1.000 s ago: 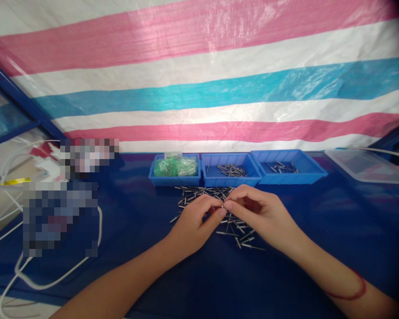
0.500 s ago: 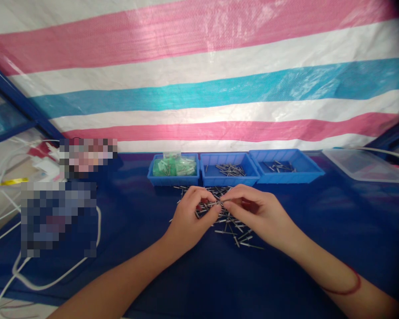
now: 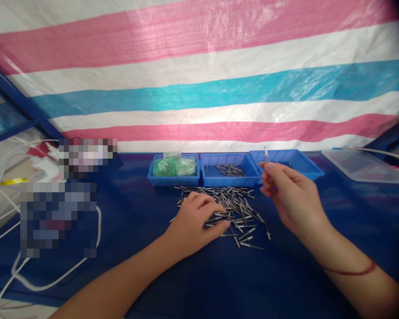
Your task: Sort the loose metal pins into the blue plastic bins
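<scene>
My right hand (image 3: 291, 190) is raised at the near edge of the right blue bin (image 3: 306, 166), its fingertips pinching a pop rivet (image 3: 266, 153) that points upward. Low over the left part of a loose pile of pop rivets (image 3: 241, 208) rests my left hand (image 3: 197, 221), thumb and forefinger apart with nothing seen between them. It covers some of the pile. My right hand hides much of what lies in the right bin.
The middle blue bin (image 3: 226, 180) holds several rivets, and the left blue bin (image 3: 174, 180) holds green bags. A clear plastic lid (image 3: 362, 166) lies at the right. White cables (image 3: 98, 230) loop across the table's left side. A striped sheet (image 3: 199, 97) hangs behind.
My right hand has moved right and up from the pile to the right bin, carrying a rivet. The left hand has shifted slightly toward me and its fingers have parted.
</scene>
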### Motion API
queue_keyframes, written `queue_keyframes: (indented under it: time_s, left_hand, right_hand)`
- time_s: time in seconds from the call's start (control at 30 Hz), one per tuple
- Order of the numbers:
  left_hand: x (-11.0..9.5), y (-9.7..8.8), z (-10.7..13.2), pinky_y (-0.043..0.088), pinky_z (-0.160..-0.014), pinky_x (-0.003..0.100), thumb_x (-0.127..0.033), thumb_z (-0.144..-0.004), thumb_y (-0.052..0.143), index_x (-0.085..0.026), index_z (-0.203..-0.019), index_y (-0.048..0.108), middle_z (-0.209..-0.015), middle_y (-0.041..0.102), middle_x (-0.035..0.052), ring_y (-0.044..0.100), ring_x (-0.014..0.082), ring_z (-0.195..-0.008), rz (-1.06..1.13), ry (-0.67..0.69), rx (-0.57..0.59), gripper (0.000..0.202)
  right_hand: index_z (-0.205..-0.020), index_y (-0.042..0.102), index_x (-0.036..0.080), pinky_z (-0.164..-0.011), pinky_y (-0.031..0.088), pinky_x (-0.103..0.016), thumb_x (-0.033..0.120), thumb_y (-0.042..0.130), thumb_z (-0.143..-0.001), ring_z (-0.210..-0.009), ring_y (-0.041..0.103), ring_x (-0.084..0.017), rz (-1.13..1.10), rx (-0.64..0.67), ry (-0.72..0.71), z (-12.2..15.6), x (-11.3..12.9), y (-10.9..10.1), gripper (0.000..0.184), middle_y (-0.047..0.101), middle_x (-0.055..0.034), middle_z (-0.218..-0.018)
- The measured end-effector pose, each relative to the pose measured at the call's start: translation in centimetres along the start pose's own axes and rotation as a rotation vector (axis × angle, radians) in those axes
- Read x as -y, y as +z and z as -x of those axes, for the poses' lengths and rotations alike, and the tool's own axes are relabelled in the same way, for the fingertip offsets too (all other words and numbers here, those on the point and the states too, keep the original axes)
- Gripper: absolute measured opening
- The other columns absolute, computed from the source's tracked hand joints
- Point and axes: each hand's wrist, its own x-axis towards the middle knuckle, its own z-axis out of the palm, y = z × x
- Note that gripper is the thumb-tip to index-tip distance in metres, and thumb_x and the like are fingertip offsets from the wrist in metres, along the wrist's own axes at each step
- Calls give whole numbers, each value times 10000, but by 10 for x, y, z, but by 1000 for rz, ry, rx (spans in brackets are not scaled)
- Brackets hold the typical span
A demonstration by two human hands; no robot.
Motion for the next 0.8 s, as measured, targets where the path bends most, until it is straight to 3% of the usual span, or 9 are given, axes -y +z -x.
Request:
queue_keyframes:
  time_s: [0.07, 0.2, 0.37, 0.53, 0.67, 0.8]
  left_hand:
    - [2, 3, 2, 371, -857, 369, -432, -817, 628, -220, -952, 665, -993, 636, 58, 505, 226, -983, -92, 78, 79, 254]
    - [5, 7, 6, 325, -785, 357, -478, -815, 621, -232, -970, 661, -974, 643, 36, 489, 221, -969, -233, 151, 168, 294]
    - [6, 9, 7, 296, -765, 343, -336, -913, 531, -223, -898, 640, -922, 639, 11, 494, 178, -913, -366, 209, 174, 157]
    - [7, 14, 7, 303, -774, 338, -311, -917, 529, -198, -884, 604, -897, 627, 19, 505, 178, -897, -471, 257, 142, 140]
    - [1, 10, 3, 325, -815, 342, -264, -941, 475, -192, -910, 585, -990, 640, 36, 525, 187, -947, -346, 137, 56, 135]
    - [-4, 1, -1, 385, -805, 308, -248, -942, 447, -193, -908, 554, -881, 646, 13, 578, 156, -849, 59, -101, -43, 125]
  right_hand:
    - [-869, 665, 193, -427, 313, -273, 419, 663, -768, -523, 416, -90, -80, -29, 112, -16, 2, -14, 248, 500, -19, -699]
    - [-889, 638, 190, -363, 234, -287, 431, 575, -808, -431, 345, -78, -90, 59, 224, -33, 2, -30, 262, 491, -19, -657]
    - [-877, 636, 206, -343, 218, -236, 396, 629, -737, -425, 318, -66, -73, 130, 256, -21, 2, -16, 236, 472, 28, -652]
    - [-850, 658, 191, -367, 224, -207, 381, 644, -750, -466, 347, -66, 5, 255, 202, -2, 1, 0, 215, 487, 20, -672]
    - [-832, 669, 195, -394, 283, -221, 389, 613, -788, -480, 405, -88, 221, 341, 68, 7, 2, 5, 207, 519, 9, -638]
    - [-857, 694, 215, -533, 438, -263, 366, 614, -803, -628, 563, -149, 404, 601, -119, 21, 5, 11, 179, 646, -27, -752]
